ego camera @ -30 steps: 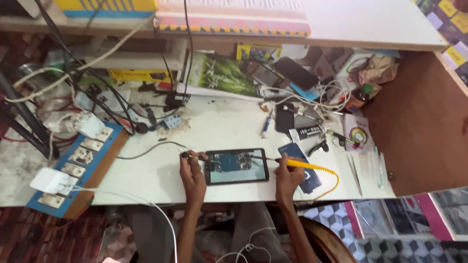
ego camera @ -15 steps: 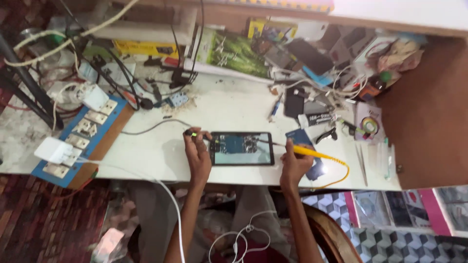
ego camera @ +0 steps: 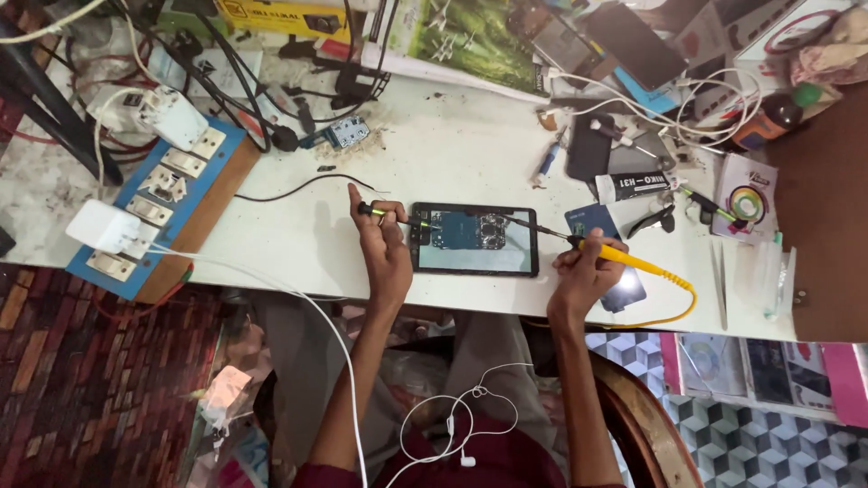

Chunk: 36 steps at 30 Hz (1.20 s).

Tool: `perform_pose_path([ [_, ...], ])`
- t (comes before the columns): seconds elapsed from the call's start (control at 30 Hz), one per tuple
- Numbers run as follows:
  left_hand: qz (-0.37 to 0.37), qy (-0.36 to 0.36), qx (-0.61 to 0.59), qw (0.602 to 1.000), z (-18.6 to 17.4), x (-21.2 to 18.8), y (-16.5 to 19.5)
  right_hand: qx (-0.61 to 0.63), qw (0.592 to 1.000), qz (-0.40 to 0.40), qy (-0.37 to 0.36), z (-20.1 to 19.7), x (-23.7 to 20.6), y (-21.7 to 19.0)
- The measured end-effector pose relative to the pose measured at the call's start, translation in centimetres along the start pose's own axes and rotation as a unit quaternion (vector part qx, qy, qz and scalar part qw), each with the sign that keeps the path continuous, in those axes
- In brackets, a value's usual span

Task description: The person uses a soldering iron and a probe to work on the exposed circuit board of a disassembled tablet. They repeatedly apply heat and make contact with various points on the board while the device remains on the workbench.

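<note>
Both hands have barely shifted against the opened phone since the earlier frames; mostly the head has come lower and nearer, so the white table fills more of the view. That phone lies flat near the table's near edge, back off, its circuit board facing up between the two hands. At its left end, the left hand has its fingers closed around a thin green-handled tool, tip resting at the phone's left edge, apparently to steady the part. From the right, the right hand grips a yellow-handled soldering iron like a pen, its dark tip angled onto the board's upper right. A yellow cord loops off right. Far left sits a blue socket board; a glue tube lies far right of the phone.
</note>
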<state>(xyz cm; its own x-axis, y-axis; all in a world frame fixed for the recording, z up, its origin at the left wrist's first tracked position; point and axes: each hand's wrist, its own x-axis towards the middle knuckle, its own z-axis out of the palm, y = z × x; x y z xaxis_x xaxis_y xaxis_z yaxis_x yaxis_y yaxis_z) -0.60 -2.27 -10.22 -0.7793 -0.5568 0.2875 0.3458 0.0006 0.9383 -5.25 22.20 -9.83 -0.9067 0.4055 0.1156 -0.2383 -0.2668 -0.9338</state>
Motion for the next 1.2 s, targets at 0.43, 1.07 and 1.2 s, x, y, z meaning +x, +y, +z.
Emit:
perform_pose_path([
  [0.43,0.018,-0.002,0.030,0.999,0.2,-0.9,0.4,-0.041,0.999,-0.004,-0.007,0.0,-0.3,0.1],
  [1.07,-0.007,0.034,-0.135,0.990,0.2,0.1,0.9,-0.092,0.995,-0.040,-0.028,0.6,-0.7,-0.4],
  [1.2,-0.044,0.052,-0.144,0.987,0.1,0.2,1.1,-0.094,0.994,-0.051,-0.035,0.6,-0.8,-0.4],
])
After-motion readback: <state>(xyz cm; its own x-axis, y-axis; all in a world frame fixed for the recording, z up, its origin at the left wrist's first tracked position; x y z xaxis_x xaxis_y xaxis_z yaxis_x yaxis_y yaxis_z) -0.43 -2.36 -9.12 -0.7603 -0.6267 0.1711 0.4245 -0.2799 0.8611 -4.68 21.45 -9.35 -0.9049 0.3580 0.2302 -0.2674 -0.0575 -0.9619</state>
